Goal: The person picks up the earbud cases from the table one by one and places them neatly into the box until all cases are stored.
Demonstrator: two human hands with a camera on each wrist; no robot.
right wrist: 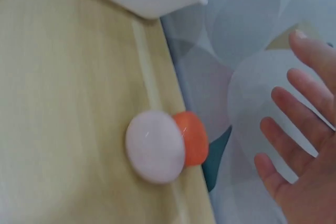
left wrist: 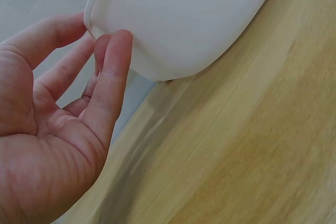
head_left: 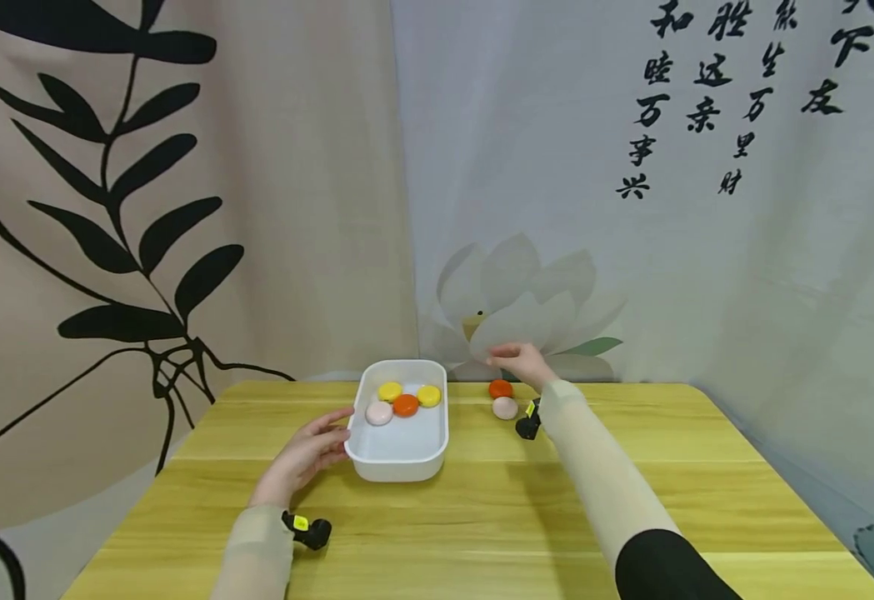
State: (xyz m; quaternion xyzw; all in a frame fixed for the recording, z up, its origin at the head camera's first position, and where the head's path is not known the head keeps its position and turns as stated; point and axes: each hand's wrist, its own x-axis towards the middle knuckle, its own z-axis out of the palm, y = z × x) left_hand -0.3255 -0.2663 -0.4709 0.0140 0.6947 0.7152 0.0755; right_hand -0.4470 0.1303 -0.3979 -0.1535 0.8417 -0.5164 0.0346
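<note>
A white rectangular tub (head_left: 401, 472) stands on the table, holding yellow discs (head_left: 429, 396), an orange disc (head_left: 406, 406) and a pale pink disc (head_left: 379, 412), all smooth and rounded. My left hand (head_left: 311, 454) is at its left side, fingertips touching the rim and outer wall; the left wrist view shows the thumb (left wrist: 113, 72) against the wall. To the right of the tub, another orange disc (head_left: 500, 389) lies just behind another pale pink disc (right wrist: 155, 147). My right hand (head_left: 524, 363) hovers above and beyond them with fingers spread, holding nothing (right wrist: 310, 129).
The wooden table (head_left: 422, 550) ends just behind the tub and the loose discs. Behind it hangs a curtain (head_left: 317, 208) with printed leaves, a lotus and writing. Each wrist wears a small black camera, the left one (head_left: 312, 533) close above the table.
</note>
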